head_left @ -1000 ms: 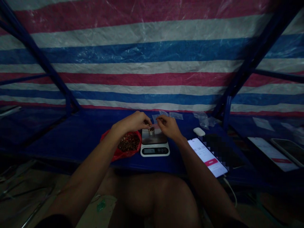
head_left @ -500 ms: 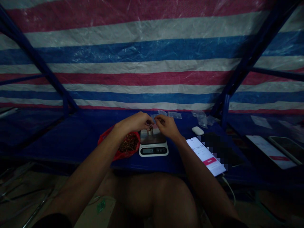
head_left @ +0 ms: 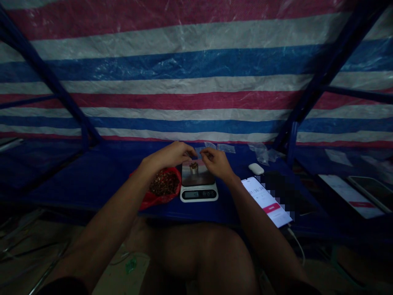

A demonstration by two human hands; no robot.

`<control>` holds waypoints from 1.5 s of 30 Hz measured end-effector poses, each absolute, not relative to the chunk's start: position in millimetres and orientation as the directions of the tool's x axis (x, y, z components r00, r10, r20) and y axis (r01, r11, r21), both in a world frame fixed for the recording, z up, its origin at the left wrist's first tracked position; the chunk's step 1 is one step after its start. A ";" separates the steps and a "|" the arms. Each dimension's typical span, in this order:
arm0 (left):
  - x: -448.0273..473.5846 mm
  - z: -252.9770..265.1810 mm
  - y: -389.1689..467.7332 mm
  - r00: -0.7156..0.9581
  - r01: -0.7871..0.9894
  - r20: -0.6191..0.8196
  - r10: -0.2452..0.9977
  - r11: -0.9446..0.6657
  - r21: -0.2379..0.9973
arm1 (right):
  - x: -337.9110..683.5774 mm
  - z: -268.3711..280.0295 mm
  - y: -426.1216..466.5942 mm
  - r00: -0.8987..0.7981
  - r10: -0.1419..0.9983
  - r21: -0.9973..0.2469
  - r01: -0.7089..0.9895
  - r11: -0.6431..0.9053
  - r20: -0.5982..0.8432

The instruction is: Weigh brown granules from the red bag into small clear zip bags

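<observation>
My left hand (head_left: 174,155) and my right hand (head_left: 216,162) meet fingertip to fingertip just above a small digital scale (head_left: 199,192). Between the fingertips both pinch a small clear plastic bag (head_left: 199,152); it is dim and hard to make out. A little metal cup (head_left: 193,168) heaped with brown bits stands on the scale's plate, right under the hands. A red plastic bag (head_left: 150,198) of the same brown bits lies open to the left of the scale, beneath my left wrist.
A lit phone (head_left: 266,200) lies right of the scale, with a white earbud case (head_left: 256,168) behind it. Several empty clear bags (head_left: 260,151) sit at the back of the blue shelf. Two more phones (head_left: 353,193) lie far right. Blue frame posts (head_left: 293,139) flank the shelf.
Both hands have lifted slightly from the cup and now hold the small bag between them above it. The view has shifted a little downward.
</observation>
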State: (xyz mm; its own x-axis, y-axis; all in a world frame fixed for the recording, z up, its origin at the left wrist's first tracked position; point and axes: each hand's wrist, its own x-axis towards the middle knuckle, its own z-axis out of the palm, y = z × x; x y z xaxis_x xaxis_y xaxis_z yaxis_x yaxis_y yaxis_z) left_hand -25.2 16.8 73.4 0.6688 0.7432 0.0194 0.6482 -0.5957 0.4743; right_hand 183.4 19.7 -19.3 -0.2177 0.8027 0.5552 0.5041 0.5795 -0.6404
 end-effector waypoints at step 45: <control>-67.8 78.8 2.6 0.449 0.829 -0.015 0.894 -0.410 0.381 | 185.1 -13.2 11.9 -0.492 0.724 -0.668 0.327 0.669 0.484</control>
